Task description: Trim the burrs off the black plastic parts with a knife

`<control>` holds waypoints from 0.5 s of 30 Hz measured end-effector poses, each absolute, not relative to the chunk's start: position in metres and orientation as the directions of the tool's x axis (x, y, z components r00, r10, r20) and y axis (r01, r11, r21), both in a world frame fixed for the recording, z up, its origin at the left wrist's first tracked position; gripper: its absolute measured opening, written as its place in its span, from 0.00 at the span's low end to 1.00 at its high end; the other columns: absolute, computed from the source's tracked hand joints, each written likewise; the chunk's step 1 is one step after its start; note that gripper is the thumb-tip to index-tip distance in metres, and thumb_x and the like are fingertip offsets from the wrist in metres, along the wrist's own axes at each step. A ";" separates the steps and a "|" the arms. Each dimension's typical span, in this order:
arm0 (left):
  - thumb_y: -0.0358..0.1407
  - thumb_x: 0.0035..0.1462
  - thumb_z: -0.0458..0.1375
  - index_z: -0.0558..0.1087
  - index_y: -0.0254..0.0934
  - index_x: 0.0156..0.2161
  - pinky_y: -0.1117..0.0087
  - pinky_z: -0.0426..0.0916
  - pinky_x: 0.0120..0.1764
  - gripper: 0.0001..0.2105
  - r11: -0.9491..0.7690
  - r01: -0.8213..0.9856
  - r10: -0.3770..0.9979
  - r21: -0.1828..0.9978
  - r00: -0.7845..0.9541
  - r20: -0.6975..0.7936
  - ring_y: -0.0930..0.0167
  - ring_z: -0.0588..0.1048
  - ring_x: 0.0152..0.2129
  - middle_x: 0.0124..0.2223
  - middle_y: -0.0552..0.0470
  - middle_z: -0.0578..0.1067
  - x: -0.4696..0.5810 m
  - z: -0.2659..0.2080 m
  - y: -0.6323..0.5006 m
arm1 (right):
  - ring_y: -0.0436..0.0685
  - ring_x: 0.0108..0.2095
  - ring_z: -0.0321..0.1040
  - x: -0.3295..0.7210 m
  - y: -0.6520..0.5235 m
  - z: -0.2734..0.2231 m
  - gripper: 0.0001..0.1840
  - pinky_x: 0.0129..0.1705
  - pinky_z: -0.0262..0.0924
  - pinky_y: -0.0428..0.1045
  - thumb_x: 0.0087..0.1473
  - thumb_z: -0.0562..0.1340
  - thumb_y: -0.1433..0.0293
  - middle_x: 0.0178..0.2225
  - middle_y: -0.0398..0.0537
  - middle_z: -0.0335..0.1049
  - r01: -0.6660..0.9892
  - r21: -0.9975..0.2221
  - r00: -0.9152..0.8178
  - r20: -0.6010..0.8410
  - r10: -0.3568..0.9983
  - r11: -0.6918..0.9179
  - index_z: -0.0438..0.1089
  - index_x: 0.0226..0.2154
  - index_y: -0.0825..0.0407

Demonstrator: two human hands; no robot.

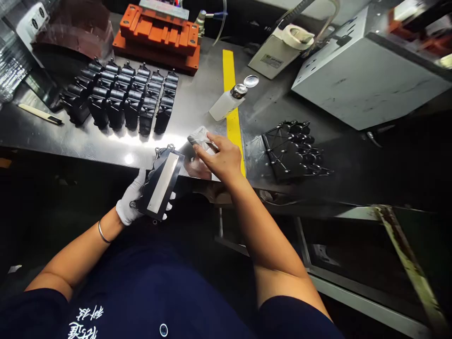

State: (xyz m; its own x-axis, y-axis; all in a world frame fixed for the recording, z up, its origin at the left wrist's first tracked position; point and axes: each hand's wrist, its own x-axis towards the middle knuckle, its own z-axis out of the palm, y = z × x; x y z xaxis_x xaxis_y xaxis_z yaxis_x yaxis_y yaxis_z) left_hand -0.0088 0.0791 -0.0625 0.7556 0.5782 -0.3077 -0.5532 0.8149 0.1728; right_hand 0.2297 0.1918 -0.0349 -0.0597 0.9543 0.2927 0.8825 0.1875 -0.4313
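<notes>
So right up close there's one black part [160,188] with a silver strip on its face, held at the bench's [194,89] near edge. The left hand [136,200], white glove on, is clamped round it, palm mostly hidden behind. The bare right hand [224,157] is pinched shut on a crumpled pale wipe [199,135], just over the same edge.

A bit further in, one whitish bottle [222,106], flip lid up, overlaps the yellow stripe [229,70]. Can't make out what's in it from here. Toward the right there's a clump of black pieces [282,148], too dark and tangled to count.

Over on the left I count six black blocks [132,96] lined up, plus one knife [40,114] nearer the left end. Along the back: one orange fixture [158,35], its top cut off, one beige holder [268,59], insides unreadable, and a big grey box [353,80] at right.
</notes>
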 end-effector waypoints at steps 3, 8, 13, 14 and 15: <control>0.64 0.53 0.47 0.71 0.28 0.51 0.55 0.75 0.33 0.39 0.819 -0.544 0.573 0.182 0.760 -0.307 0.57 0.79 0.33 0.44 0.35 0.78 -0.011 -0.064 0.071 | 0.69 0.52 0.68 0.242 0.183 -0.030 0.32 0.52 0.65 0.62 0.48 0.68 0.56 0.51 0.61 0.70 0.915 -0.390 0.013 0.275 0.961 0.100 0.70 0.52 0.55; 0.56 0.56 0.55 0.73 0.37 0.49 0.69 0.74 0.36 0.26 0.626 -0.712 0.744 0.318 0.423 -0.517 0.67 0.79 0.32 0.35 0.49 0.80 -0.006 -0.044 0.060 | 0.65 0.47 0.70 0.251 0.153 -0.023 0.26 0.44 0.65 0.60 0.61 0.52 0.52 0.47 0.59 0.70 0.900 -0.430 0.090 0.352 0.932 0.076 0.65 0.51 0.52; 0.41 0.50 0.67 0.70 0.36 0.54 0.72 0.72 0.36 0.26 0.543 -0.478 0.837 0.691 0.243 -0.489 0.70 0.77 0.32 0.37 0.51 0.79 0.004 -0.020 0.054 | 0.56 0.28 0.70 0.234 0.132 -0.026 0.19 0.33 0.62 0.50 0.63 0.48 0.57 0.25 0.46 0.70 0.852 -0.488 -0.022 0.331 0.943 0.191 0.67 0.34 0.49; 0.39 0.49 0.67 0.69 0.36 0.56 0.71 0.73 0.37 0.28 0.516 -0.411 0.856 0.752 0.221 -0.467 0.69 0.77 0.33 0.38 0.50 0.79 0.006 -0.020 0.052 | 0.55 0.27 0.69 0.230 0.131 -0.027 0.18 0.32 0.62 0.49 0.63 0.49 0.57 0.24 0.46 0.70 0.842 -0.492 -0.055 0.334 0.941 0.223 0.66 0.31 0.49; 0.38 0.48 0.67 0.67 0.36 0.57 0.69 0.73 0.38 0.30 0.495 -0.346 0.869 0.797 0.194 -0.455 0.68 0.78 0.34 0.38 0.50 0.79 0.007 -0.021 0.050 | 0.55 0.26 0.68 0.226 0.130 -0.029 0.19 0.31 0.61 0.49 0.63 0.49 0.58 0.24 0.46 0.70 0.832 -0.494 -0.083 0.341 0.936 0.253 0.66 0.29 0.49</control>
